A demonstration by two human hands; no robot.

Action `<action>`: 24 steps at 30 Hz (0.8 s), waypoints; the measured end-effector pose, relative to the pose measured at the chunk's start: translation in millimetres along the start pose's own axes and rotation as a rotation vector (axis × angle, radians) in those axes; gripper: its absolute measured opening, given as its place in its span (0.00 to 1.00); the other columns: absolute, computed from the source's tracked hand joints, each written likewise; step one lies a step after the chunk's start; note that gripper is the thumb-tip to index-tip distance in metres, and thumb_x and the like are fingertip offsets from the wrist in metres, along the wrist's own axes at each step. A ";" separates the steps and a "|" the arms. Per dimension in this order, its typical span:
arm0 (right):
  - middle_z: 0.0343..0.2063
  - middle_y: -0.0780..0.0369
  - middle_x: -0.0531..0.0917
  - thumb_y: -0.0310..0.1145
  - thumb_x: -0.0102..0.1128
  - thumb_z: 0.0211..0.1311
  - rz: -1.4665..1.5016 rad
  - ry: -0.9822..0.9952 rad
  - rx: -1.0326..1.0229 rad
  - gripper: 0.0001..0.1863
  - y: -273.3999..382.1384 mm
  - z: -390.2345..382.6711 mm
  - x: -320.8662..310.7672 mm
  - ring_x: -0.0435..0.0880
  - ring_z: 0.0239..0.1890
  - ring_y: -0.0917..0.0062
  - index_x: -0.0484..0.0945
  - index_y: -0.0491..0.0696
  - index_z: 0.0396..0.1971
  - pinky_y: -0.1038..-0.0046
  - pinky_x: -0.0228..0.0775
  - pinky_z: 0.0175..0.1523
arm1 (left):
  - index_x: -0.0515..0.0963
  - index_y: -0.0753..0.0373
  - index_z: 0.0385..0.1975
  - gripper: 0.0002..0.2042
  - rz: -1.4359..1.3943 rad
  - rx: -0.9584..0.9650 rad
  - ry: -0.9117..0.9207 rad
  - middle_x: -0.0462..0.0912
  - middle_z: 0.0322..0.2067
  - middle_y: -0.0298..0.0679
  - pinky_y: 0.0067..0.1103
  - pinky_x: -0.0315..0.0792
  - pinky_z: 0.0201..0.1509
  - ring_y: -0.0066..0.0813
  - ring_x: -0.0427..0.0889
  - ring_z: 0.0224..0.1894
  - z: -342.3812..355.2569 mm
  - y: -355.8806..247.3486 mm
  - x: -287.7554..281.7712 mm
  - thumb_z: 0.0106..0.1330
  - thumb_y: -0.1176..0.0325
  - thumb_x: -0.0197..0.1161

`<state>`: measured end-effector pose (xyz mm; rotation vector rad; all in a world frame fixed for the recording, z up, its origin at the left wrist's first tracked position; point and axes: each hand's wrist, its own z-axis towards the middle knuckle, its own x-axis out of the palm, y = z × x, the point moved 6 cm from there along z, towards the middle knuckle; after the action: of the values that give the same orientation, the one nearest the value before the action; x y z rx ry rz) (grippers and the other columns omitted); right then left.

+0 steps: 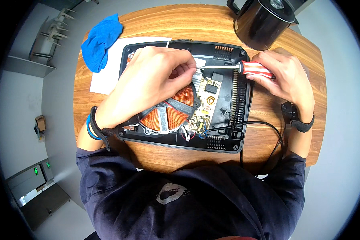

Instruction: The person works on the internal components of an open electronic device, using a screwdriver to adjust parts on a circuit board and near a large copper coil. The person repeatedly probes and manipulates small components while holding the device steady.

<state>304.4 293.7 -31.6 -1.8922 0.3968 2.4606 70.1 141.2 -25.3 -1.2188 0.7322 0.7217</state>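
Head view: at two o'clock, the right hand [286, 75] grips the screwdriver [255, 69] by its handle; at eleven, the left hand [156, 72] pinches its tip, probably steadying it above the casing [225, 94], mid-table, coil [175, 119] upward.

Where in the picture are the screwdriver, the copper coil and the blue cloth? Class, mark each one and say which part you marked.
Screwdriver [252, 69]: head view, on its red-and-white handle.
Copper coil [175, 117]: head view, on its copper windings.
Blue cloth [101, 44]: head view, on its crumpled middle.

Copper coil [175, 119] — partly behind left grip [158, 71]
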 end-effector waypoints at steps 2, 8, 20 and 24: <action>0.35 0.58 0.89 0.49 0.76 0.75 0.000 0.004 0.005 0.18 0.1 -0.3 -0.3 0.91 0.35 0.54 0.85 0.50 0.47 0.57 0.83 0.40 | 0.91 0.66 0.43 0.05 -0.002 0.005 0.002 0.94 0.36 0.43 0.26 0.84 0.35 0.35 0.95 0.36 0.6 -0.3 0.2 0.75 0.72 0.75; 0.35 0.57 0.89 0.49 0.76 0.75 0.019 -0.004 0.003 0.18 2.7 1.1 -0.4 0.90 0.35 0.54 0.85 0.49 0.46 0.57 0.82 0.40 | 0.90 0.66 0.43 0.05 0.064 0.050 0.000 0.94 0.36 0.43 0.25 0.85 0.34 0.34 0.95 0.36 -1.0 -1.2 1.4 0.75 0.72 0.75; 0.36 0.54 0.90 0.47 0.78 0.73 0.112 0.070 0.051 0.18 2.8 -1.4 6.0 0.91 0.39 0.52 0.86 0.47 0.46 0.55 0.83 0.43 | 0.90 0.64 0.43 0.04 0.106 0.079 -0.033 0.92 0.35 0.41 0.26 0.83 0.33 0.35 0.93 0.35 -3.8 -2.2 0.7 0.74 0.73 0.75; 0.40 0.55 0.90 0.44 0.79 0.73 0.161 0.005 0.016 0.19 1.8 0.6 7.4 0.91 0.41 0.53 0.86 0.47 0.51 0.57 0.84 0.45 | 0.90 0.64 0.43 0.04 0.108 0.087 -0.018 0.93 0.36 0.42 0.27 0.83 0.33 0.38 0.92 0.34 -2.9 -1.3 1.0 0.74 0.72 0.75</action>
<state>301.6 291.1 -38.1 -1.9322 0.5898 2.5415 71.4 138.2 -25.8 -1.0993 0.8105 0.7809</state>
